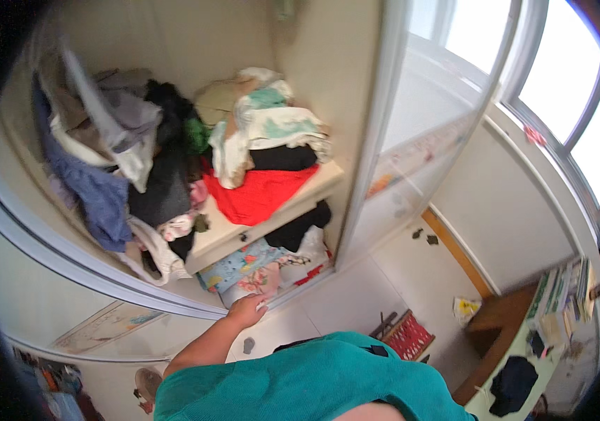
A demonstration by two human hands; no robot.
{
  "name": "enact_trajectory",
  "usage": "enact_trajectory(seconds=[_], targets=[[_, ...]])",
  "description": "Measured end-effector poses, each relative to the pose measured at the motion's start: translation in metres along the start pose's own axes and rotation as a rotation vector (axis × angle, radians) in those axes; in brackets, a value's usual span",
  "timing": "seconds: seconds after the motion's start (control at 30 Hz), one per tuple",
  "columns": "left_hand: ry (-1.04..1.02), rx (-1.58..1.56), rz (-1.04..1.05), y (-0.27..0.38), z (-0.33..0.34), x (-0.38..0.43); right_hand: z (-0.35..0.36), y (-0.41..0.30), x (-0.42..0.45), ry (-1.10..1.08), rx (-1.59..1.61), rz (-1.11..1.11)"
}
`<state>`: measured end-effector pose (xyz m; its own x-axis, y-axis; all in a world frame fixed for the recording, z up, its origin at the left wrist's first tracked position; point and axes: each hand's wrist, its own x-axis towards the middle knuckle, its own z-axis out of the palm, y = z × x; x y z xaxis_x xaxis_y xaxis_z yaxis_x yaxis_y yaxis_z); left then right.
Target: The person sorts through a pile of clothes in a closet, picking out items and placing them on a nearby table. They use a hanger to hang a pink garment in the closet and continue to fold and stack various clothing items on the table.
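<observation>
Before me stands a wardrobe with its sliding door (121, 284) moved aside. My left hand (247, 310) is at the lower edge of the opening, beside the door's end; whether its fingers grip anything is unclear. Just above it lies folded pink floral cloth (262, 280), next to blue patterned fabric (245, 260). Higher up, a red garment (258, 192) hangs over the front of a drawer shelf (221, 239), below white and green clothes (273, 123). Blue (97, 197) and dark garments (160, 194) are heaped on the left. My right hand is out of view.
A mirrored or glass panel (416, 121) borders the wardrobe on the right. A red woven stool (408, 337) stands on the tiled floor near my body. At the lower right is a desk (476, 405) with books (558, 294) and a dark cloth (513, 384). Windows (563, 68) are beyond.
</observation>
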<state>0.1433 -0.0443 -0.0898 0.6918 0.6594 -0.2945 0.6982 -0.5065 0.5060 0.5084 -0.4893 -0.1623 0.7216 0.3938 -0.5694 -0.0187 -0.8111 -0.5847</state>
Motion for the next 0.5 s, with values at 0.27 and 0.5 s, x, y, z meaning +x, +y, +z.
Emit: enact_trajectory(seconds=[0.27,0.5], targets=[[0.458,-0.201,-0.02,-0.012,-0.069,-0.032,0.034,-0.06,0.037,-0.119,-0.141,0.019],[1.064,-0.199,0.201,0.061,-0.192,-0.041,0.035,-0.098,0.083,-0.219,-0.199,-0.049]])
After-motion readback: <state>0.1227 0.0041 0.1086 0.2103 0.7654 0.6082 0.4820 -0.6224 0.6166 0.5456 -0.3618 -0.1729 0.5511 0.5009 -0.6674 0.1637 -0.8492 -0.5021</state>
